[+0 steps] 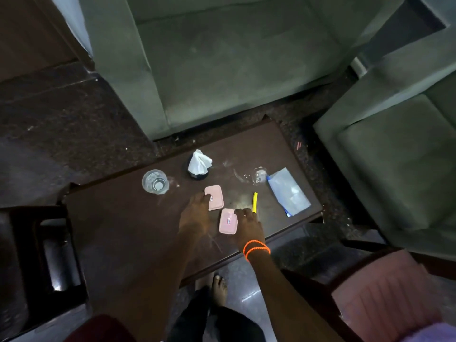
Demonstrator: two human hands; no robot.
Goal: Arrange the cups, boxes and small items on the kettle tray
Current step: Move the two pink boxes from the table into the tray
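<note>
Head view: left hand (197, 206) fingers rest open on the farther flat pink plastic box (215, 201) — right hand (248, 220) fingers touch the nearer pink box (228, 221), ungripped, on the dark tabletop (123, 218).

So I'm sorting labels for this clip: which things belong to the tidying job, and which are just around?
Job:
left hand
right hand
two pink boxes
clear cup
yellow stick
blue packet
tissue holder

Just around:
table
green sofa
pink-seated chair
</note>
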